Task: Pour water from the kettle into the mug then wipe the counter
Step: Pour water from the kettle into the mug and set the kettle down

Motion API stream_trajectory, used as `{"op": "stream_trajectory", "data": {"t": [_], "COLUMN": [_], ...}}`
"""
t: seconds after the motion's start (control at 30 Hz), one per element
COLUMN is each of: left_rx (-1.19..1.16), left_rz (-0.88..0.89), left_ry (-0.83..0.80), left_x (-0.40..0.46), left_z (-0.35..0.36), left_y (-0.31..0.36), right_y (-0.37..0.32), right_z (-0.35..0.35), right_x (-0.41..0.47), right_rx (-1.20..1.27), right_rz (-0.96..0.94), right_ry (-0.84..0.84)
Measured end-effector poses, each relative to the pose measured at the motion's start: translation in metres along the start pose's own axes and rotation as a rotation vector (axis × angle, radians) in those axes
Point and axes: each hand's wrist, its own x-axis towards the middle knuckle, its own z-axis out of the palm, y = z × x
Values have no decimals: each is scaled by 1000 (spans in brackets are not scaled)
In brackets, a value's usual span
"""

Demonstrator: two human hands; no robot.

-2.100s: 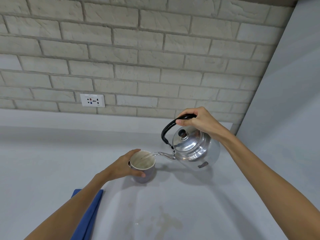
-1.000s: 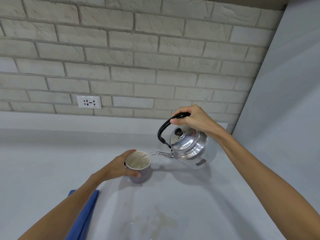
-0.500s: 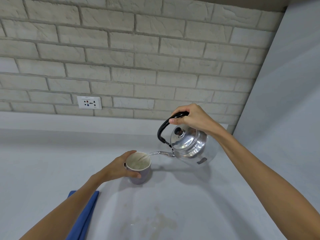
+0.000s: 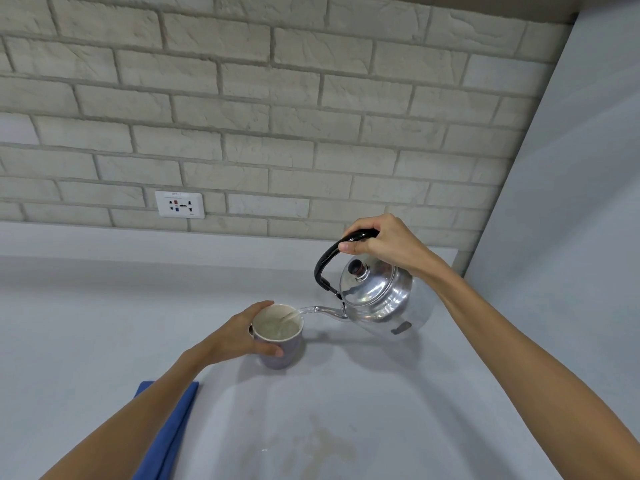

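A shiny metal kettle (image 4: 375, 296) hangs tilted to the left above the grey counter (image 4: 104, 341). My right hand (image 4: 384, 244) grips its black handle from above. A thin stream of water runs from the spout into a purple mug (image 4: 278, 344) with a pale inside, which stands on the counter and holds water. My left hand (image 4: 239, 336) wraps around the mug's left side. A folded blue cloth (image 4: 166, 431) lies on the counter at the lower left, partly hidden under my left forearm.
A brownish wet stain (image 4: 318, 445) marks the counter near the front edge. A brick wall with a white socket (image 4: 179, 204) rises behind. A plain grey wall (image 4: 571, 237) closes off the right side.
The kettle stays tilted and the stream keeps running. The water level in the mug has risen. Both hands hold their places; the view has shifted slightly.
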Motion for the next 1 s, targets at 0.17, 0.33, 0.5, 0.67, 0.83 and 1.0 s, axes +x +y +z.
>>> {"op": "stream_trajectory", "data": {"t": [0.17, 0.33, 0.5, 0.67, 0.83, 1.0], "left_rx": [6, -14, -115, -129, -152, -147], "left_rz": [-2, 21, 70, 287, 342, 298], "left_ry": [-10, -54, 5, 113, 69, 55], "left_x": [-3, -4, 1, 26, 66, 90], "left_z": [0, -1, -13, -26, -13, 12], "left_y": [2, 5, 29, 82, 123, 128], "right_y": [20, 38, 53, 64, 87, 111], "right_z": [3, 0, -5, -8, 3, 28], "right_x": [-7, -12, -6, 7, 26, 33], "right_rx": [152, 314, 451, 556, 677, 695], "right_rz": [55, 128, 161, 167, 198, 220], "right_ry": [44, 84, 124, 138, 150, 182]}}
